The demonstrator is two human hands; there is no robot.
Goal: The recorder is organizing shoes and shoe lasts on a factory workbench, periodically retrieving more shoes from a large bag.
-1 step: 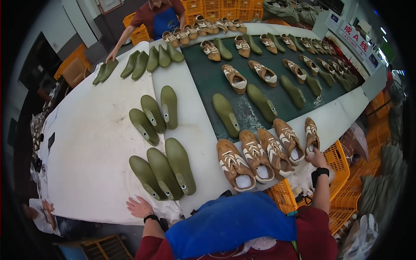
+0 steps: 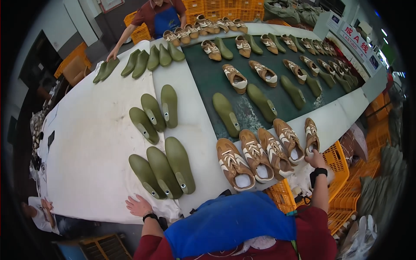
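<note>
My left hand point(image 2: 138, 205) lies flat with fingers spread on the white cloth point(image 2: 91, 173) at the table's near edge. Just beyond it are green shoe lasts point(image 2: 158, 172), three in a row, with another three point(image 2: 150, 112) farther back. My right hand point(image 2: 316, 159) is closed on the heel of a brown sneaker point(image 2: 311, 135) with white stripes, which stands at the table's near right edge. Its fingers are partly hidden by the shoe. To the left of that shoe, several more brown sneakers point(image 2: 258, 156) stand side by side, toes pointing away from me.
A dark green conveyor belt point(image 2: 208, 80) carries sneakers and lasts in rows. Across the table, a person point(image 2: 162, 19) in a blue apron reaches toward green lasts point(image 2: 106, 70). Orange crates point(image 2: 336, 160) stand by my right arm. Another person point(image 2: 42, 214) is at the far left.
</note>
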